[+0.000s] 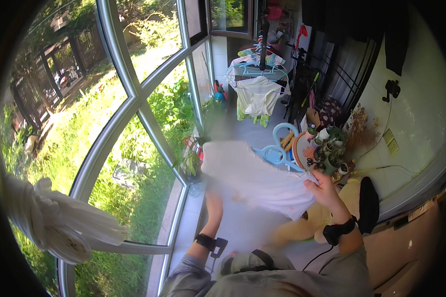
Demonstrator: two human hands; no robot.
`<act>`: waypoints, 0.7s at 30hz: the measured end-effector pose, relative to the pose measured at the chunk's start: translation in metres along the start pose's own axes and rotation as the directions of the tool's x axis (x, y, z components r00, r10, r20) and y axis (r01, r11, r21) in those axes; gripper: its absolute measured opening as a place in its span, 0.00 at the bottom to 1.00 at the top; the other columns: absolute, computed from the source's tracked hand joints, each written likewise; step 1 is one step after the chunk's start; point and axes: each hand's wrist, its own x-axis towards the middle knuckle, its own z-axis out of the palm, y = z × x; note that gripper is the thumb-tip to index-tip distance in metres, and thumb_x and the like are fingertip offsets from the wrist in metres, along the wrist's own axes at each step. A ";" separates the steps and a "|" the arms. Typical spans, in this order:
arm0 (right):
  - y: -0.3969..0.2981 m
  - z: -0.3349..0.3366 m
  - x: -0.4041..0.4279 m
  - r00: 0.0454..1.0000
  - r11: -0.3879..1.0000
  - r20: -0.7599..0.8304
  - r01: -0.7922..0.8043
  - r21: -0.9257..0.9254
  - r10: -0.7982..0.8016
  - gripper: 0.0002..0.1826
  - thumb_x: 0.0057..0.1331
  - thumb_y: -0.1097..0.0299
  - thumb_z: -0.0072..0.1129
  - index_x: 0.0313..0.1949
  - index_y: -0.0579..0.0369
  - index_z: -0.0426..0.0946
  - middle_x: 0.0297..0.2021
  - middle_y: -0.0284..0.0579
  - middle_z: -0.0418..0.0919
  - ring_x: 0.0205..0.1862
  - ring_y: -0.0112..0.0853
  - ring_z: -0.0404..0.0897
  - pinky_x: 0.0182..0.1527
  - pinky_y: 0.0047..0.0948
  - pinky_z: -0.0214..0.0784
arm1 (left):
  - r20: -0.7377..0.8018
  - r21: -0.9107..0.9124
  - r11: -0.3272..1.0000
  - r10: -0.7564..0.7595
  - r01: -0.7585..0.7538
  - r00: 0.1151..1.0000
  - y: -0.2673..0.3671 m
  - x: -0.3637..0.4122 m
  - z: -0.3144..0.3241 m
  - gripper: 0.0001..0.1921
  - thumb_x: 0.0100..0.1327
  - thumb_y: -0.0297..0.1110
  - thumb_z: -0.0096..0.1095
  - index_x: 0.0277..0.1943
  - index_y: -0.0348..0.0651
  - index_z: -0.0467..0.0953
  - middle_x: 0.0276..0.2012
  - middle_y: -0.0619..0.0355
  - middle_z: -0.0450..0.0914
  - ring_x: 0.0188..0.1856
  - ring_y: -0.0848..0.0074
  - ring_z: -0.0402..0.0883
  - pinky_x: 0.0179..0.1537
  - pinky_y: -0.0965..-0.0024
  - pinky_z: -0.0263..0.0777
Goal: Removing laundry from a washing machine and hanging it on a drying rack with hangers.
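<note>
A white garment (256, 178) is spread out in front of me on a light-blue plastic hanger (277, 153). The hanger's hook and middle rise above the cloth, and its arms run in behind the fabric. At the garment's right upper corner, my right hand (322, 188) pinches the fabric between thumb and fingers. My left hand (213, 196) reaches up to the garment's left side. Cloth and blur hide its fingers, so their grip does not show.
Ahead, white underwear (258, 94) and other laundry hang on hangers from a dark pole (263, 44). Potted plants (329, 148) crowd the right side, above a plush toy (319, 219). Metal-framed windows (133, 100) line the left, with a knotted white curtain (59, 219).
</note>
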 end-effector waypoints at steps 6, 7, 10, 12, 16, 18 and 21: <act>0.008 0.010 0.017 0.992 0.969 0.122 -0.006 -0.248 0.037 0.12 0.62 0.64 0.61 0.36 0.61 0.74 0.27 0.45 0.75 0.26 0.31 0.72 0.31 0.28 0.65 | 0.074 0.334 0.597 0.755 -0.729 0.652 0.161 0.010 -0.010 0.13 0.63 0.29 0.55 0.50 0.37 0.68 0.49 0.47 0.72 0.55 0.57 0.68 0.56 0.57 0.61; 0.012 0.010 0.020 0.993 0.970 0.110 -0.016 -0.241 0.043 0.12 0.62 0.64 0.61 0.36 0.61 0.74 0.27 0.45 0.75 0.26 0.31 0.72 0.31 0.28 0.65 | 0.198 0.388 0.508 0.769 -0.769 0.608 0.173 0.014 -0.008 0.15 0.62 0.30 0.57 0.50 0.37 0.69 0.49 0.48 0.72 0.55 0.55 0.69 0.56 0.56 0.60; 0.024 0.002 0.038 0.989 0.966 0.137 0.084 -0.243 -0.051 0.12 0.60 0.63 0.63 0.36 0.58 0.75 0.29 0.49 0.77 0.29 0.39 0.75 0.31 0.32 0.66 | 0.496 0.310 0.494 0.645 -0.813 0.581 0.170 0.039 0.011 0.15 0.61 0.33 0.61 0.48 0.37 0.73 0.44 0.49 0.76 0.48 0.55 0.73 0.51 0.59 0.66; 0.031 -0.010 0.052 0.981 0.898 0.162 0.166 -0.408 -0.108 0.11 0.58 0.64 0.63 0.36 0.57 0.77 0.29 0.46 0.78 0.34 0.42 0.77 0.36 0.36 0.67 | 0.595 0.298 0.559 0.525 -0.774 0.608 0.164 0.053 0.025 0.14 0.60 0.35 0.62 0.46 0.37 0.74 0.41 0.50 0.77 0.44 0.56 0.75 0.46 0.61 0.68; 0.095 -0.044 0.090 0.970 0.824 0.152 0.241 -0.513 -0.189 0.13 0.58 0.65 0.62 0.41 0.55 0.77 0.35 0.45 0.78 0.42 0.42 0.75 0.45 0.38 0.66 | 0.761 0.203 0.759 0.274 -0.618 0.587 0.166 0.073 0.069 0.12 0.65 0.38 0.59 0.42 0.37 0.76 0.31 0.53 0.76 0.30 0.71 0.75 0.33 0.69 0.69; 0.134 -0.055 0.117 0.937 0.791 -0.082 0.237 -0.564 -0.339 0.16 0.58 0.67 0.61 0.46 0.55 0.75 0.43 0.46 0.76 0.50 0.45 0.71 0.51 0.39 0.63 | 0.810 0.216 0.858 0.109 -0.466 0.577 0.164 0.081 0.102 0.12 0.68 0.39 0.57 0.42 0.37 0.76 0.29 0.55 0.74 0.30 0.76 0.72 0.33 0.70 0.68; 0.187 -0.066 0.159 0.939 0.864 -0.192 0.164 -0.476 -0.284 0.20 0.59 0.67 0.61 0.51 0.56 0.72 0.49 0.48 0.73 0.55 0.46 0.67 0.53 0.38 0.62 | 0.847 0.204 0.927 -0.007 -0.314 0.531 0.153 0.096 0.165 0.15 0.71 0.42 0.51 0.46 0.37 0.70 0.28 0.57 0.72 0.32 0.81 0.69 0.34 0.70 0.66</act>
